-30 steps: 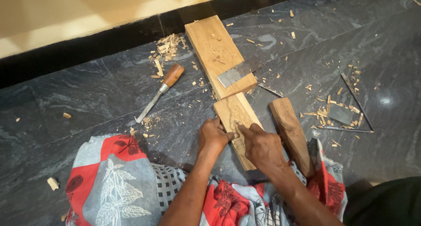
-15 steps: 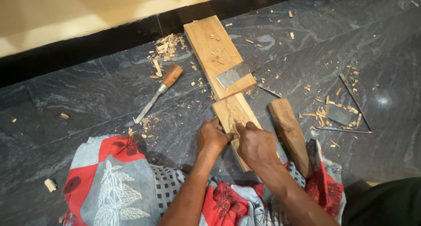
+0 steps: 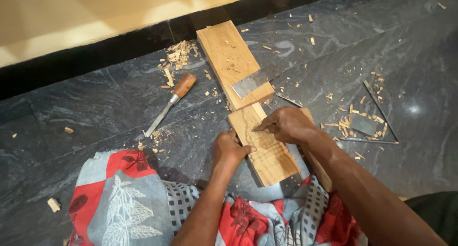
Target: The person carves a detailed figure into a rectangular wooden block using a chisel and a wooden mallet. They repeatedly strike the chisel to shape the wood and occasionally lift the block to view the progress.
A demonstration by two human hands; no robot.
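A: Kneeling or sitting on the dark stone floor (image 3: 95, 107), a person works at a small carved wooden block (image 3: 267, 150) in the lower centre of the frame. Where are the hands?

B: The left hand (image 3: 230, 148) lies against the block's left edge, fingers curled closed on the wood. The right hand (image 3: 286, 124) rests on the block's upper right part, fingers drawn together into a pinch; whether a small tool sits in that pinch cannot be told.

A: What adjoins the block?

B: A longer plank (image 3: 228, 57) runs from the block's upper end toward the top centre of the frame, the two pieces touching end to end. A flat grey metal blade (image 3: 250, 84) lies across the plank's near end.

A: And to the left?

B: A chisel with a brown wooden handle (image 3: 169, 105) lies on the floor, left of the plank and apart from it. A pile of wood chips (image 3: 175, 60) sits just above the chisel's handle.

A: To the right?

B: A metal square (image 3: 377, 117) lies among scattered chips at centre right, well apart from the hands. A red, grey and white patterned cloth (image 3: 119, 198) covers the person's lap along the bottom of the frame.
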